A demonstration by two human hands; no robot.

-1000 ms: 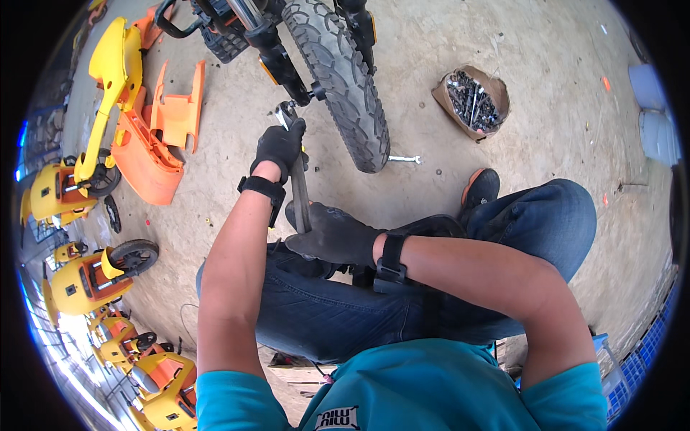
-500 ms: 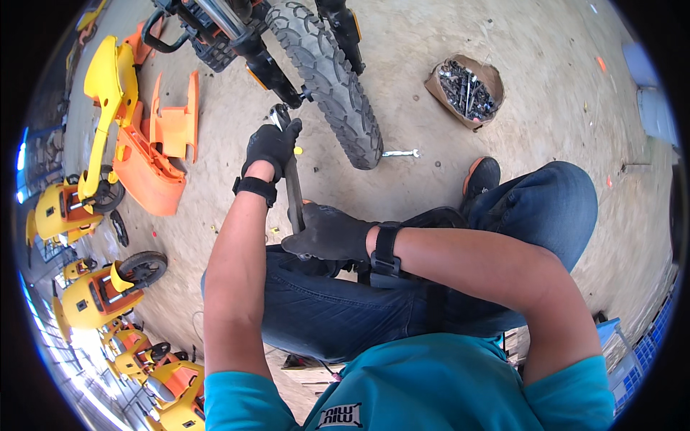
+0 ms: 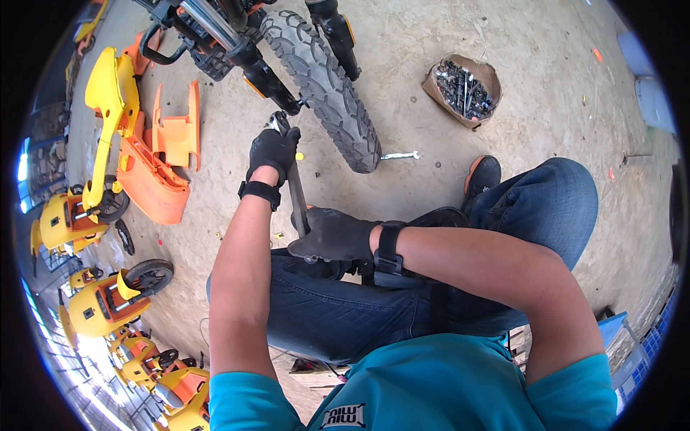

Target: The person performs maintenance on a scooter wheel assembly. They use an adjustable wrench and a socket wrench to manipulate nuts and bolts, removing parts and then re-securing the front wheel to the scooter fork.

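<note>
A ratchet wrench with a long flat grey handle (image 3: 296,190) slants between my two black-gloved hands. My left hand (image 3: 273,152) is closed around its upper end, just below the shiny round head (image 3: 277,122). My right hand (image 3: 334,235) grips the lower end, close above my knee. The wrench head lies by the foot of a black fork leg (image 3: 267,80), next to the axle end of a knobby front tyre (image 3: 327,90). Whether the head sits on the axle fastener cannot be told. On the floor beside the tyre lies a silver open-ended wrench (image 3: 400,156).
Right of the wheel stands an open cardboard box (image 3: 434,92) of bolts and small metal parts. Orange body panels (image 3: 154,183) and a yellow panel (image 3: 108,86) lie at the left. Several yellow scooters (image 3: 97,309) stand along the left edge. My shoe (image 3: 483,176) rests on the floor.
The view has shifted slightly, so the floor objects sit a little differently. Both hands keep their hold on the ratchet wrench, with little visible movement against the wheel.
</note>
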